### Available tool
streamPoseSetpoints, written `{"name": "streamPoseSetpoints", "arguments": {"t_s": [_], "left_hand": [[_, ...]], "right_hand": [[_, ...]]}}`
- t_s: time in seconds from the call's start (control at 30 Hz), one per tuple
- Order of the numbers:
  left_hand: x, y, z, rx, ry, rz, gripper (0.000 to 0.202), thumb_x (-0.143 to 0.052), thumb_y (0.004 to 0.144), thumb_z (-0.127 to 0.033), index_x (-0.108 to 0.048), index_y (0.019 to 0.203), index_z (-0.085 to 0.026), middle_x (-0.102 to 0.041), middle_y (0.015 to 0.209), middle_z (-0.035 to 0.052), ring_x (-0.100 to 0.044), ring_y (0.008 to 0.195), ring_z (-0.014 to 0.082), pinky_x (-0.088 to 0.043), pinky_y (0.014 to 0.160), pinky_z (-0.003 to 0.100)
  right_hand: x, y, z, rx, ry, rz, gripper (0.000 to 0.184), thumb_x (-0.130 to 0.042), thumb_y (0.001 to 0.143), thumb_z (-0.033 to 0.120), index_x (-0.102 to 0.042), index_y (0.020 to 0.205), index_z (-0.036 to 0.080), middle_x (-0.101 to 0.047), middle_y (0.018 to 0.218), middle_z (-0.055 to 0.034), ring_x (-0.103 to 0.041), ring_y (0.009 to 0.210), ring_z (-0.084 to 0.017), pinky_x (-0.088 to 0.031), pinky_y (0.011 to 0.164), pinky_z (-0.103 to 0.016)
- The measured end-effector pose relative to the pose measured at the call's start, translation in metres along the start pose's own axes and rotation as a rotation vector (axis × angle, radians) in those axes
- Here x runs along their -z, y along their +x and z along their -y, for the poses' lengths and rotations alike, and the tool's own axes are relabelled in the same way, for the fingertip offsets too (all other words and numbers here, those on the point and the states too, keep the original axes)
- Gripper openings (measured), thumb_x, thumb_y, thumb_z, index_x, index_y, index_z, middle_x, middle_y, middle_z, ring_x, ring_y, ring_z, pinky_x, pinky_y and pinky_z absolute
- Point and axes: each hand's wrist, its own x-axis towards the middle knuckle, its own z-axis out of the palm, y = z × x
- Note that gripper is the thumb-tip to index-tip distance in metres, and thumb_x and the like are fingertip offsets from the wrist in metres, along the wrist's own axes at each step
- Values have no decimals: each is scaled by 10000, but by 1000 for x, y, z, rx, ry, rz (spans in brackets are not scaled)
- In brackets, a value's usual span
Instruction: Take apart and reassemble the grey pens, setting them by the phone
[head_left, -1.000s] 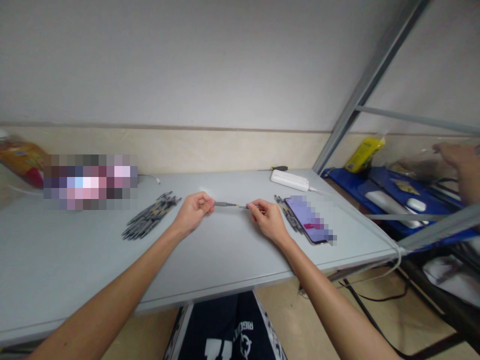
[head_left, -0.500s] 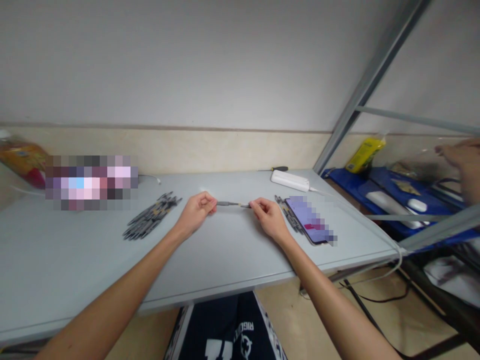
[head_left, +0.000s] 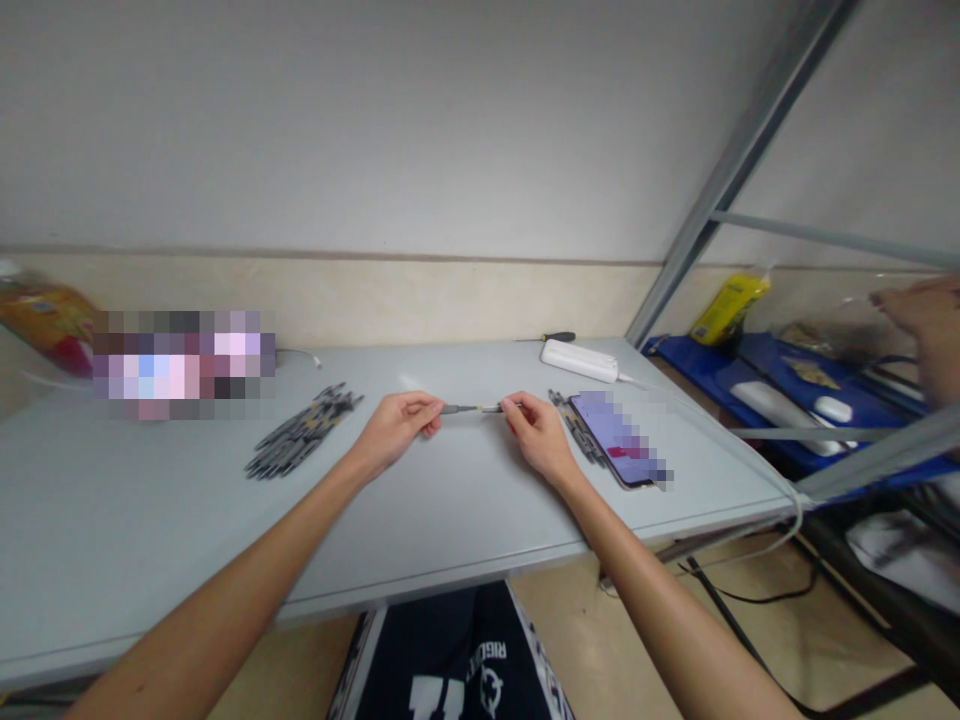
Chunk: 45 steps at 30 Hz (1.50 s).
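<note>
Level above the desk is a slim grey pen-like rod with a yellowish band near its middle, stretched between my two hands. My left hand pinches its thicker grey end between thumb and fingers. At the other end my right hand grips the darker, shiny part with its fingertips. Fingers cover both tips of the rod. Left of my left hand, a pile of similar grey pen-like pieces lies on the desk. Beside my right hand, a smaller pile of such pieces lies against a phone.
The light grey desk meets the wall. At the back right are a white power strip and a screwdriver. Blurred-out items and an orange-labelled bottle stand left. Another person's hand shows at far right, beyond a metal frame.
My left hand has shifted slightly to the right along the rod, its thumb now stretched farther forward. The right hand stays almost in place. The piles look unchanged.
</note>
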Motion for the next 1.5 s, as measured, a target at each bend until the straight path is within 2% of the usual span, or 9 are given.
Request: {"name": "streamPoseSetpoints", "arguments": {"t_s": [0.2, 0.4, 0.67, 0.9, 1.17, 1.23, 1.33, 1.43, 1.5], "left_hand": [[3, 2, 4, -37, 12, -97, 268, -645, 694, -402, -618, 688, -136, -529, 507, -19, -452, 474, 88, -336, 487, 227], [-2, 1, 10, -82, 15, -129, 255, -633, 705, -395, -612, 708, -141, -564, 535, -7, -495, 511, 101, -372, 525, 233], [-12, -2, 12, -130, 92, -240, 204, -598, 722, -346, -606, 709, -142, -579, 543, -3, -528, 531, 113, -405, 533, 230], [-14, -4, 12, -152, 191, -275, 179, -568, 742, -314, -606, 684, -150, -594, 546, 3, -536, 530, 120, -406, 526, 232], [-15, -5, 9, -173, 231, -284, 208, -558, 757, -343, -594, 686, -151, -583, 564, 1, -522, 549, 121, -394, 540, 235], [-14, -4, 10, -175, 206, -274, 221, -561, 761, -361, -590, 693, -153, -572, 562, -6, -521, 553, 118, -397, 551, 235], [-12, -2, 10, -163, 129, -273, 233, -577, 754, -388, -589, 729, -157, -583, 613, -2, -552, 604, 124, -421, 587, 241], [-12, -1, 7, -162, 91, -203, 244, -579, 753, -391, -605, 838, -164, -630, 805, 41, -590, 763, 155, -451, 640, 257], [-9, 0, 6, -176, 126, -181, 267, -547, 778, -386, -598, 937, -178, -622, 965, 67, -578, 870, 170, -464, 685, 273]], "right_hand": [[-4, -2, -2, 28, -31, 52, 289, -518, 800, 445, -605, 775, 171, -472, 551, 28, -416, 517, -114, -312, 495, -221], [-2, -3, -1, 46, -103, 20, 306, -513, 805, 423, -617, 713, 151, -434, 520, 35, -376, 497, -99, -275, 482, -224], [1, -2, 0, -24, 3, 41, 327, -537, 777, 457, -575, 676, 149, -370, 470, 56, -303, 439, -83, -202, 426, -223], [1, 0, -6, -80, 82, 87, 355, -547, 766, 492, -543, 640, 161, -309, 421, 78, -238, 390, -65, -137, 403, -229], [-1, 1, -4, -219, 315, 110, 357, -599, 728, 496, -520, 614, 167, -281, 378, 101, -204, 322, -43, -111, 348, -211], [-4, 1, -2, -236, 353, 96, 343, -609, 727, 485, -529, 627, 166, -331, 382, 94, -248, 314, -45, -147, 330, -197], [-7, 1, 1, -231, 439, 48, 291, -660, 699, 436, -577, 672, 159, -470, 455, 56, -393, 372, -65, -271, 338, -180], [-5, 5, 4, -284, 639, -48, 240, -732, 637, 349, -631, 754, 166, -601, 624, 5, -554, 561, -103, -377, 400, -167], [0, 9, 6, -360, 843, -136, 223, -742, 632, 301, -636, 794, 190, -639, 735, 0, -601, 687, -115, -457, 500, -181]]}}
